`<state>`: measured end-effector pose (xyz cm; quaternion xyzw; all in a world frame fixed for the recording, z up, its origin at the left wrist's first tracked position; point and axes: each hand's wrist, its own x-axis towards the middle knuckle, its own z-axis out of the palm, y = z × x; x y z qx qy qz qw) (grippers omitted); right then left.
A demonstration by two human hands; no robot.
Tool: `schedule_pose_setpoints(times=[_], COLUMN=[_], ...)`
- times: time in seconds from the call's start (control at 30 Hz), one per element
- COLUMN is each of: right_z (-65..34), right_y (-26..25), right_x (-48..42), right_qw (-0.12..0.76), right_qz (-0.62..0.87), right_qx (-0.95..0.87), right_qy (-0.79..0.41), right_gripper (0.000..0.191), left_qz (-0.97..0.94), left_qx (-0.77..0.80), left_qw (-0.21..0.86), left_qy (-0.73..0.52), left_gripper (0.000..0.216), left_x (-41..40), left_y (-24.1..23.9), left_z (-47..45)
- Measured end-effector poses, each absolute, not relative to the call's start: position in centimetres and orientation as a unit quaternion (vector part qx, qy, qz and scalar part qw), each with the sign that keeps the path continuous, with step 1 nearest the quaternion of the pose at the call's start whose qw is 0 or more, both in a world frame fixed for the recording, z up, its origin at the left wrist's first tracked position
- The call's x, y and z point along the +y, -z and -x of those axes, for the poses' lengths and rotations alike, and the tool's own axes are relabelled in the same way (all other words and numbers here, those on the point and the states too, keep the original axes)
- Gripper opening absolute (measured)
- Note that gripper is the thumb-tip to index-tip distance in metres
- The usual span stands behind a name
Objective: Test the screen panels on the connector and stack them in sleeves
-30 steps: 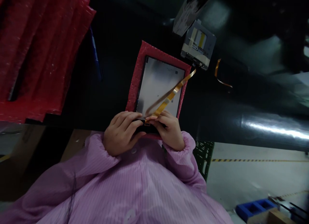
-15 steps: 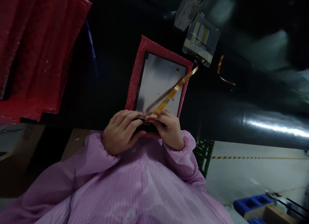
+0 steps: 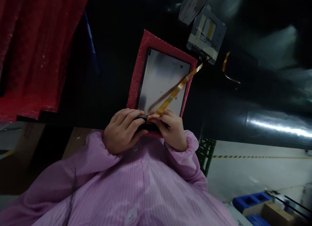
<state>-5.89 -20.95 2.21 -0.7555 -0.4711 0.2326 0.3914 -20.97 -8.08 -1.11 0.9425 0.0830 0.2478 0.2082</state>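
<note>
A flat panel with a silver back (image 3: 163, 83) lies on a red bubble-wrap sheet (image 3: 140, 68) on the black table. An orange flat ribbon cable (image 3: 176, 91) runs from the panel's near edge up to the right. My right hand (image 3: 172, 131) pinches the cable's near end at the panel's edge. My left hand (image 3: 123, 130) is curled over the same near edge, fingertips pressed on the panel beside the cable end. Both wrists are in pink sleeves.
A stack of red bubble-wrap sheets (image 3: 36, 50) fills the left of the table. A small board with yellow tape (image 3: 206, 34) and a loose orange cable (image 3: 227, 68) lie beyond the panel. A green crate (image 3: 206, 154) and blue trays (image 3: 251, 203) stand on the floor at right.
The view has shifted slightly; both hands stay at the panel's near edge with the cable end, with no clear change in grip.
</note>
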Motion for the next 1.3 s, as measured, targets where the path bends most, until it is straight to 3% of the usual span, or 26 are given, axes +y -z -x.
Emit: schedule_pose_setpoints(times=[1.3], right_z=[5.48], right_y=[-2.54], right_x=[-21.01], right_qw=[0.373], right_qz=[0.744], right_qx=[-0.5], right_qy=[-0.239], right_gripper=[0.019], left_qz=[-0.943], left_qx=[0.068], left_qw=[0.2], left_qy=[-0.257], left_gripper=[0.035], left_x=[-7.99], left_y=[1.39], left_z=[21.1])
